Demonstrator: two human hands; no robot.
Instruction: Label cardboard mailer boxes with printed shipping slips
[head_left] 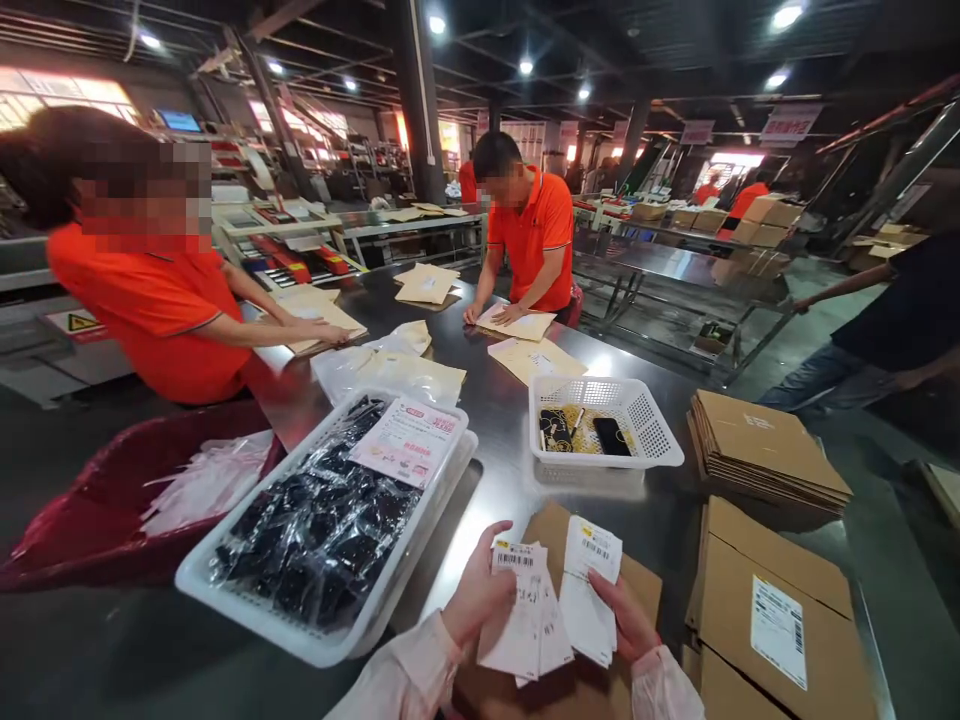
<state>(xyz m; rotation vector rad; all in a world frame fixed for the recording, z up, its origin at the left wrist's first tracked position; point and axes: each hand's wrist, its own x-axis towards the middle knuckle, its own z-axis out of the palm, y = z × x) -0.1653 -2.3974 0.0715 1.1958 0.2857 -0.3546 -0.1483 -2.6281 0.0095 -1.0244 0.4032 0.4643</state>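
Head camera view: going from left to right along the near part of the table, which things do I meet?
Red bin → long white basket of black packets → left hand with labels → right hand with labels → labelled cardboard mailer.

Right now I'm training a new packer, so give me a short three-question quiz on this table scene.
1. True or false: the left hand and the right hand each hold barcode slips.
2. Which basket holds black items in clear bags: A, the large white basket, or B, the small white basket?
3. Fill in: the stack right of the small basket is flat ____ boxes.

Key: 1 true; 2 A; 3 cardboard.
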